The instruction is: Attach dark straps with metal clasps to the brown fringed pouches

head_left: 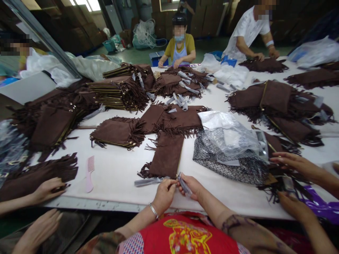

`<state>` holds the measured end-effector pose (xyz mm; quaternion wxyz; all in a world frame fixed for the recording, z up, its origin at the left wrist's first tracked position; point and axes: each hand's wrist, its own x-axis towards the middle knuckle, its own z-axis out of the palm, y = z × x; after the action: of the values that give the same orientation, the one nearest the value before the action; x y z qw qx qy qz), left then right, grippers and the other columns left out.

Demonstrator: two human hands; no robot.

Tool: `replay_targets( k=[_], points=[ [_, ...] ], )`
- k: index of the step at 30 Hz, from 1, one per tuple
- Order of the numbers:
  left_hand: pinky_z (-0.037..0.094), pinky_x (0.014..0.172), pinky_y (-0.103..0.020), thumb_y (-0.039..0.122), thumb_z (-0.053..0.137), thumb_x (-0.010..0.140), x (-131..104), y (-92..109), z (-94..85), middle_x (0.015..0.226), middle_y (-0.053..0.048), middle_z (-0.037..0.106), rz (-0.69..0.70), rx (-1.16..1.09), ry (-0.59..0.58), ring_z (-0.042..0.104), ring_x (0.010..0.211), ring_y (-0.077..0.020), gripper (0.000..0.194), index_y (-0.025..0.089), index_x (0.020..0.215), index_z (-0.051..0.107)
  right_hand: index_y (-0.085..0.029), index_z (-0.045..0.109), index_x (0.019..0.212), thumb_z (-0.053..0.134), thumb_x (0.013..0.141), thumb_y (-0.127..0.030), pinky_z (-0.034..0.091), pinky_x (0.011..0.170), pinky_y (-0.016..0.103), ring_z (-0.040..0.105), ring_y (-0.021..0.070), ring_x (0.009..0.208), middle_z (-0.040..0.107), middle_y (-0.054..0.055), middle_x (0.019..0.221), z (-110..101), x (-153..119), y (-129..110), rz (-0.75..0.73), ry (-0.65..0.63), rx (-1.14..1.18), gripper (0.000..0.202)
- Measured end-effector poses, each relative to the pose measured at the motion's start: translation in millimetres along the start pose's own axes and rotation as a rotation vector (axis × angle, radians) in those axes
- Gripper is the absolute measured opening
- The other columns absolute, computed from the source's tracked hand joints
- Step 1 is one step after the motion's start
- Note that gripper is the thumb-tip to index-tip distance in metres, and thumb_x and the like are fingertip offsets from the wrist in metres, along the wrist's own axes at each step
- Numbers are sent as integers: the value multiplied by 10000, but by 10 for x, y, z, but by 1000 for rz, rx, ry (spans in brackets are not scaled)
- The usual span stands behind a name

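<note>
My left hand (165, 194), with a bracelet at the wrist, pinches the zipper end of a brown fringed pouch (166, 153) at its lower right corner. Close beside it, my right hand (190, 187) is closed on a grey plastic-wrapped tassel (184, 184). The pouch lies flat on the white table (116, 173), its fringe toward the left. Another wrapped tassel (148, 181) rests just below the pouch, left of my left hand. More brown pouches (113, 131) lie beyond, some touching the top of this one.
A pink comb (90, 174) lies to the left. Stacked pouches (116, 93) stand farther back. Right of centre is a black-and-white fabric piece (230, 162) under clear plastic. Co-workers' hands (50, 190) are at both sides, and two people work across the table.
</note>
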<state>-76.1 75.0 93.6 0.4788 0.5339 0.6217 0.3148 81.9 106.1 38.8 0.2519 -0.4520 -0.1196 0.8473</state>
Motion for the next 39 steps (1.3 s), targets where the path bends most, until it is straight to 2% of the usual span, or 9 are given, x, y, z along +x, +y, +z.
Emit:
replay_targets(
  k=[6,13,18,21,25,28,33,36,39],
  points=[
    [446,825,-317,222,506,816,-3,-123,-70,879,-54,683,14,138,-63,610,868,-196,207,198,879,702,-141,530,794,404,945,-462,407,380,172,517,78,420,532,-27,560,63,31,-119,227,6,75,376],
    [469,844,-318,233,501,814,-27,-214,-136,885,-55,701,-5,165,-70,628,885,-196,207,199,859,700,-156,481,748,479,928,-346,422,419,165,487,64,420,486,-48,530,127,67,-138,180,45,56,262],
    [477,855,-323,233,506,802,26,-218,-206,909,-55,714,-32,163,-61,638,889,-192,213,195,876,702,-147,531,820,418,924,-492,413,420,201,516,87,469,558,0,653,117,-58,-158,115,36,-19,377],
    [481,866,-329,236,500,798,80,-240,-292,923,-58,718,-49,158,-28,642,901,-193,226,189,892,700,-153,539,865,462,876,-550,412,456,221,544,103,516,595,26,741,106,-116,-164,26,90,-211,405],
    [485,872,-333,244,501,788,127,-255,-411,933,-61,720,-61,181,-4,646,912,-197,232,179,900,694,-167,574,843,681,733,-404,414,568,253,562,140,601,595,12,694,122,-99,-160,-247,230,-820,282],
    [488,870,-332,257,501,789,147,-251,-470,936,-59,721,-36,205,-14,648,910,-197,235,182,902,693,-163,590,716,646,750,-330,399,703,292,572,180,734,625,54,716,146,-57,-162,-401,343,-1139,179],
    [489,877,-336,290,495,798,238,-210,-552,961,-57,720,-1,239,-10,647,925,-198,254,194,918,698,-174,537,634,567,803,-296,394,707,269,567,159,710,605,38,658,165,-20,-158,-351,331,-1015,211],
    [487,893,-344,307,490,797,368,-164,-645,975,-54,720,-6,277,1,646,945,-204,273,194,934,698,-176,509,658,478,865,-417,398,560,239,519,115,515,549,1,569,160,-28,-166,-257,305,-871,319],
    [482,913,-336,324,478,808,570,-130,-790,1006,-49,715,-13,348,33,641,967,-202,301,197,978,691,-170,524,785,277,924,-543,403,480,236,485,95,444,572,10,638,98,-100,-197,-174,251,-673,469]
  ],
)
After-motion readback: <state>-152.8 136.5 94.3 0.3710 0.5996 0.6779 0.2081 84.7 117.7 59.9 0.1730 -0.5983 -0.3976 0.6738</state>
